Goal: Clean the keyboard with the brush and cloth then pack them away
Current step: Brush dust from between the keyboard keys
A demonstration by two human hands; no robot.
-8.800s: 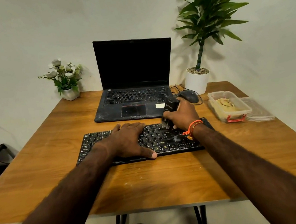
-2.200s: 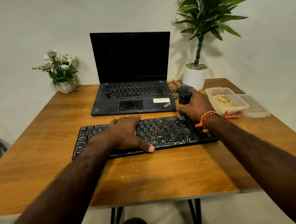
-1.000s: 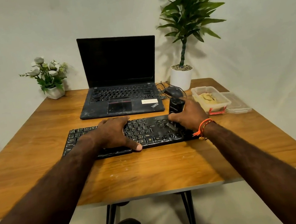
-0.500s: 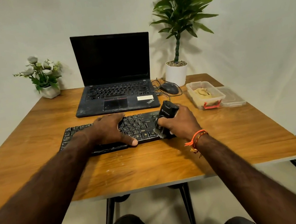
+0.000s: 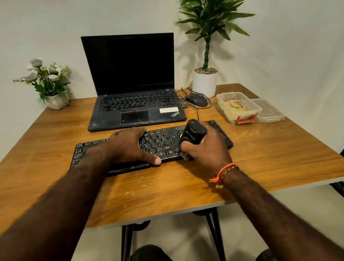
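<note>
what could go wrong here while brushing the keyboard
The brush in the right hand works at the keyboard's near edge, so debris may land on the table. If the left hand eases its press, the keyboard could slide. Swept dust could reach the open container holding the cloth.

Wood-grain table (image 5: 261, 161) with slight sheen, matt black keyboard (image 5: 92, 146), clear, probably plastic box (image 5: 222, 108)

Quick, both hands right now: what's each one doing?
Left hand: open, resting flat on the keyboard.
Right hand: closed around the brush, at the keyboard's front edge.
</note>
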